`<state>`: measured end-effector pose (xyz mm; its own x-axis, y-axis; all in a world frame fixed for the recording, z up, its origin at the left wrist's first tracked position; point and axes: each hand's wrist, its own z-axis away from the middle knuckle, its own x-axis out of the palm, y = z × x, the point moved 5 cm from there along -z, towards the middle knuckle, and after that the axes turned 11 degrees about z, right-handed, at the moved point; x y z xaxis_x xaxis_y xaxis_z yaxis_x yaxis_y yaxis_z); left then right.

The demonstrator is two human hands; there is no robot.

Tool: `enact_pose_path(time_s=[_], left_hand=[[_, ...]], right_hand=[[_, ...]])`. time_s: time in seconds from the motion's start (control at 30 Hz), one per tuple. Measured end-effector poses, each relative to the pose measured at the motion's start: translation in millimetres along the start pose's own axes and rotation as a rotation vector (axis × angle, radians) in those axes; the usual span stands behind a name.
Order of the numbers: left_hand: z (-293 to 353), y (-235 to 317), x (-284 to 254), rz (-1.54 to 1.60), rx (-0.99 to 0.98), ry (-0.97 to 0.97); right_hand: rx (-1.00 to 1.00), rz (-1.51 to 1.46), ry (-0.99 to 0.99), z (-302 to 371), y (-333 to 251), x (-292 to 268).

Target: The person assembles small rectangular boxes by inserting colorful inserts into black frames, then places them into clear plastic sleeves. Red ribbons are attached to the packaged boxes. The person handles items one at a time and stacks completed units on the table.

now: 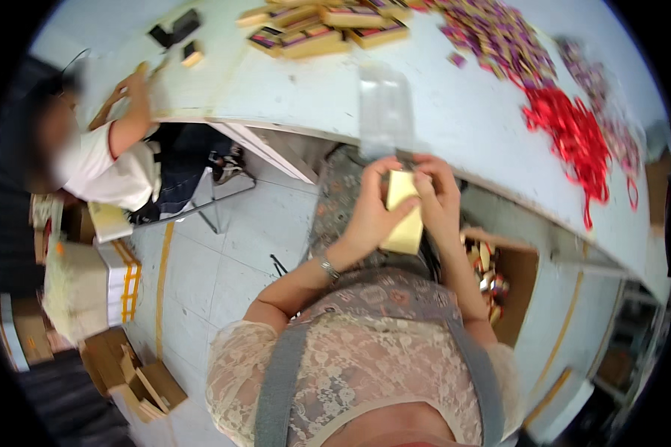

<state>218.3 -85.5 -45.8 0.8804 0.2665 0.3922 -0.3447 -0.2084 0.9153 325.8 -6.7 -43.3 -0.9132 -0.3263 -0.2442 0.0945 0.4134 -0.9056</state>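
Note:
A pale yellow oblong box (404, 232) is between my two hands, just off the table's near edge and above my lap. My left hand (376, 205) grips its left side, with the thumb across its face. My right hand (439, 195) closes on the upper right corner, fingers bent at the far end. What the fingertips do at that end is partly hidden. Right beyond my hands, a clear plastic tray (385, 104) lies on the white table (291, 97).
Gold boxes (313, 33) are piled at the far side. Small purple-gold packets (499, 37) and red ribbons (570, 130) spread at right. An open carton (516, 272) of wrapped items stands below the table. A co-worker (115, 160) sits at left, near cartons (138, 372).

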Motion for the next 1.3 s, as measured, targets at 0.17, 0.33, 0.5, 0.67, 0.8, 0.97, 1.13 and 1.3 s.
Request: enact_pose_path(time_s=[0.17,0.33,0.5,0.67,0.8,0.97,1.13,1.3], left_hand=[[-5,-2,3,0.075,-0.115,-0.087],[-1,-8,6,-0.058,-0.082,-0.085],[8,-9,8,-0.222,0.005,-0.164],[22,-17,4,-0.205,0.004,-0.181],[28,-33,2,-0.310,0.022,-0.338],[14,9,15,0.086,-0.120,-0.253],[1,3,20,0.326,-0.550,-0.246],[-8,-13,19,0.500,-0.553,-0.119]], right_hand=[[0.100,-0.229,0.086,11,-7,1],[0.364,-0.354,-0.132,3,6,-11],[0.507,-0.324,-0.255,9,6,-25],[0.229,-0.181,-0.332,29,8,-37],[0.239,-0.179,-0.355,56,-3,-45],[-0.527,0.361,-0.127,54,-75,-88],[-0.472,0.299,-0.391,11,-85,-89],[-0.202,1.317,0.457,-127,38,-217]])
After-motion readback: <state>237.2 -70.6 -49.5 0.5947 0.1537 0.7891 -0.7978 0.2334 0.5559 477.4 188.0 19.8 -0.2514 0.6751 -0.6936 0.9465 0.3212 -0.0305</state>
